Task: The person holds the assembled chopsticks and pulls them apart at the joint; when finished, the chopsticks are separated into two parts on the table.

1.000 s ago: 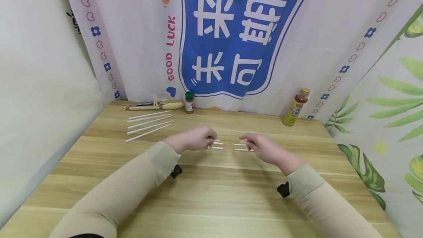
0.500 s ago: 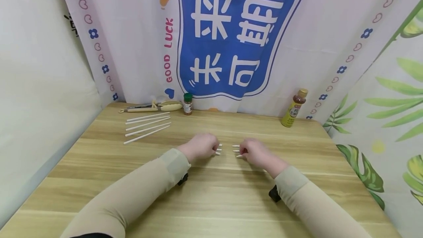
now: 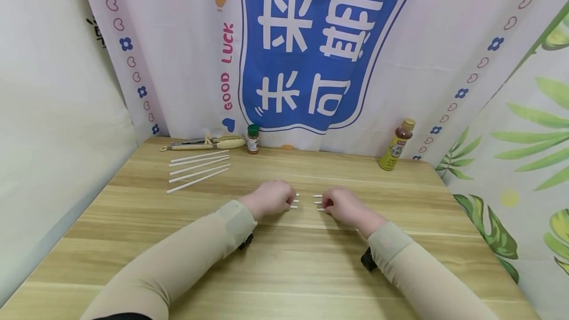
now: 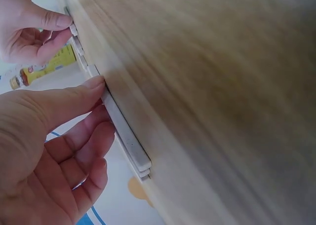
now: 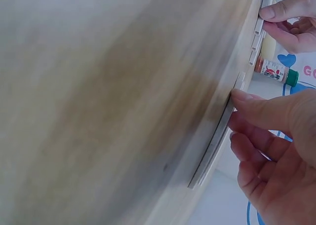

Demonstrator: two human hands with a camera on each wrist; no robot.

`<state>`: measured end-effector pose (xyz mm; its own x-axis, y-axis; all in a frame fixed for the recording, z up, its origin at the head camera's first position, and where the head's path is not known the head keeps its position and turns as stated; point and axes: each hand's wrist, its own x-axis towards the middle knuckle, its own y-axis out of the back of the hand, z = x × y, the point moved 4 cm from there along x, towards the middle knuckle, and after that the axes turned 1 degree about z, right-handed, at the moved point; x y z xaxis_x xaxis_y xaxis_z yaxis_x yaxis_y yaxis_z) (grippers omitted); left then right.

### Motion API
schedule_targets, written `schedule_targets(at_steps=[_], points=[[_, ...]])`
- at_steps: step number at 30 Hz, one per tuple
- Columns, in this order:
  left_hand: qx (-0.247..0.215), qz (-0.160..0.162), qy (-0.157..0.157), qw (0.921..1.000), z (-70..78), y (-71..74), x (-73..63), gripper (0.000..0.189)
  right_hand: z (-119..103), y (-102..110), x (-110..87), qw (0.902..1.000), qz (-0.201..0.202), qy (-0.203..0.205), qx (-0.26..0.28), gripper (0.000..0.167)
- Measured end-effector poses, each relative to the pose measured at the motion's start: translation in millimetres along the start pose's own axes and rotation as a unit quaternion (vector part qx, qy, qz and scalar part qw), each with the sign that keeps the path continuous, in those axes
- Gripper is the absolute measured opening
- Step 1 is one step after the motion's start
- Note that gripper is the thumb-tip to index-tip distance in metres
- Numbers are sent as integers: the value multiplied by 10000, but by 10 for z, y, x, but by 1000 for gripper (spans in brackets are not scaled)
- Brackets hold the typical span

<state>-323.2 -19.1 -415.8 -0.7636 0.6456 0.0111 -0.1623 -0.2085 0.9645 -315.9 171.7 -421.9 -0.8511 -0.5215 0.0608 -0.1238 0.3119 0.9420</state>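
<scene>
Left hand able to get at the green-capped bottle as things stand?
Probably yes: the head view shows only tabletop between the left hand and the green-capped bottle. It would likely need to release the white stick it pinches first.

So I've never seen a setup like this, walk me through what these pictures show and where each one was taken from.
There's no machine here, just a person's left hand and right hand at work. The wide picture comes from a camera worn on the head, looking forward and down. The two close-ups come from cameras worn on the left and right wrists, so the table looks steeply tilted.

The left hand pinches one white stick and the right hand pinches another white stick, with more lying right beside each. Further left are some loose white sticks. Toward the back are tongs, a green-capped jar and, to the right, a yellow-labelled bottle.
</scene>
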Motion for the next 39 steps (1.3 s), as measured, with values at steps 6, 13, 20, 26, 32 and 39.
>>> schedule_targets(at_steps=[6,13,20,26,32,39], points=[[-178,7,99,9998,-7,32,-19,19,-18,0,3,10000,-54,-77,7,20],[-802,348,669,9939,-349,344,-195,13,-38,-3,-1,9999,-81,-71,20,23],[-726,651,1931,9763,-1204,633,-679,10,-30,-20,-2,9996,-215,-163,79,23],[-411,513,2651,9620,-1745,662,-1060,5,-22,-26,4,9995,-217,-208,130,22],[-408,503,2567,9643,-1862,560,-1157,6,-15,-28,9,9992,-250,-271,128,22],[-422,440,2548,9651,-1751,541,-1100,13,-18,-19,18,9990,-310,-275,169,20]])
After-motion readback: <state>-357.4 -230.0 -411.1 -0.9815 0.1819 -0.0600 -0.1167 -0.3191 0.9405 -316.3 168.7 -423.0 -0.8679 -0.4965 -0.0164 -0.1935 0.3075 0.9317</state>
